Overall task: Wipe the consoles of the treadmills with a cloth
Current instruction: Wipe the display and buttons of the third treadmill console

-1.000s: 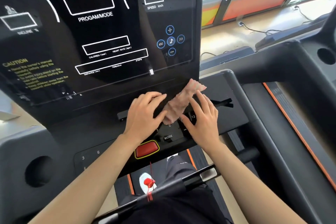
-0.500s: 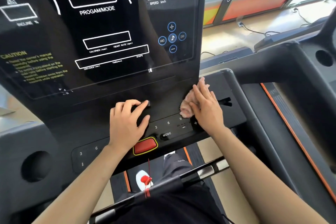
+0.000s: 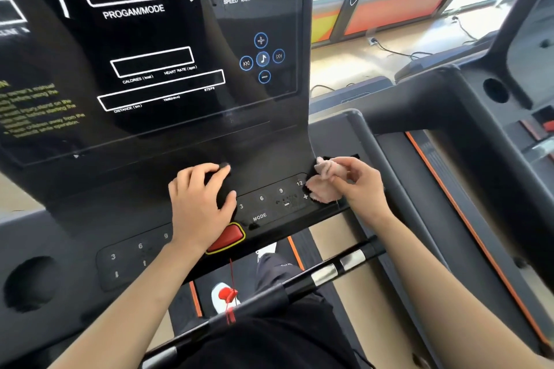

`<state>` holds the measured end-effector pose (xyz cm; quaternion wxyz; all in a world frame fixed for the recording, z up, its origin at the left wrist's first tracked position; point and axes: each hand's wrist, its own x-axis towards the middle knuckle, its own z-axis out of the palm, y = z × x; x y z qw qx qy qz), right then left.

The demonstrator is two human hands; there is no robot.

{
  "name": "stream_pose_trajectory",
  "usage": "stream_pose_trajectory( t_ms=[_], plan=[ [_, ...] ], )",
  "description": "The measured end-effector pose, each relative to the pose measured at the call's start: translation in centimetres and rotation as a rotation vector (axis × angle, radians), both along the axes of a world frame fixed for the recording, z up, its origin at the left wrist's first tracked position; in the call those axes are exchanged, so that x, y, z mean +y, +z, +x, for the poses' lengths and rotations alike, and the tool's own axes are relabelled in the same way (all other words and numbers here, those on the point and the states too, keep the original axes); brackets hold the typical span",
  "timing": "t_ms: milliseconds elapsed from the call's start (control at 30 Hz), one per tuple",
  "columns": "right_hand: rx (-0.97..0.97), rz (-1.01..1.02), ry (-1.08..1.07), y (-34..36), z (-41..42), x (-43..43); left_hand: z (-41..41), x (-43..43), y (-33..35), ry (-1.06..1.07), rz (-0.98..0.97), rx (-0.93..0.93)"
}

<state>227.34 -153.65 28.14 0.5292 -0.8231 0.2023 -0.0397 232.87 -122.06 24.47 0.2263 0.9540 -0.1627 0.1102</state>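
The black treadmill console [image 3: 156, 75] fills the upper left, with white display outlines and blue music buttons. Below it runs a button strip [image 3: 269, 204] marked 3, 6, 9, 12 and MODE. A bunched pink cloth [image 3: 325, 186] lies at the right end of that strip, beside the 12 and plus keys. My right hand [image 3: 359, 186] pinches the cloth between fingers and thumb. My left hand [image 3: 201, 204] rests flat on the console ledge left of the strip, fingers curled over a dark slot, partly covering the red stop button [image 3: 227, 238].
A red safety cord [image 3: 229, 296] hangs below the stop button over the black and silver handlebar [image 3: 323, 274]. A second treadmill [image 3: 467, 135] stands close on the right, with a round cup holder [image 3: 496, 90]. Another cup holder [image 3: 28, 281] sits lower left.
My right hand carried the cloth rightward, from the middle of the button strip to its right end, and now pinches it. My left hand let go of the cloth and settled flat on the ledge.
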Motion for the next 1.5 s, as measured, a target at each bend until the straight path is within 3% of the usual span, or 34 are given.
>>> stream_pose_trajectory(
  t_ms=[133, 200, 333, 467, 600, 733, 967, 1133, 1500],
  plan=[
    [-0.033, 0.016, -0.025, 0.5, -1.3, 0.4, -0.3, -0.5, 0.0, -0.010, 0.020, 0.006],
    [-0.068, -0.175, 0.050, 0.9, -1.9, 0.4, -0.4, -0.3, 0.0, -0.022, 0.028, 0.004],
    [0.070, -0.618, 0.511, -0.3, -3.2, 1.2, -0.3, 0.7, 0.2, -0.083, 0.042, 0.036],
    [-0.005, -0.872, 0.465, -0.9, -3.8, 1.3, -0.1, 2.4, 0.5, -0.162, -0.046, 0.070],
    [0.039, -0.898, 0.560, -3.1, -3.5, 2.4, -0.5, 5.0, 1.1, -0.135, -0.037, 0.040],
    [0.107, -0.841, 0.457, -4.1, -3.6, 4.3, -2.3, 8.9, 1.8, 0.003, -0.006, 0.070],
    [0.083, -0.861, 0.440, -4.2, -4.4, 9.4, -8.9, 15.0, 1.1, 0.191, 0.066, 0.203],
    [0.074, -0.831, 0.483, -4.6, -4.8, 14.3, -13.1, 16.8, -1.0, 0.469, 0.095, 0.369],
    [-0.011, -0.894, 0.666, -4.7, -5.2, 24.4, -14.2, 18.1, -3.2, 0.451, 0.048, 0.291]
  ],
)
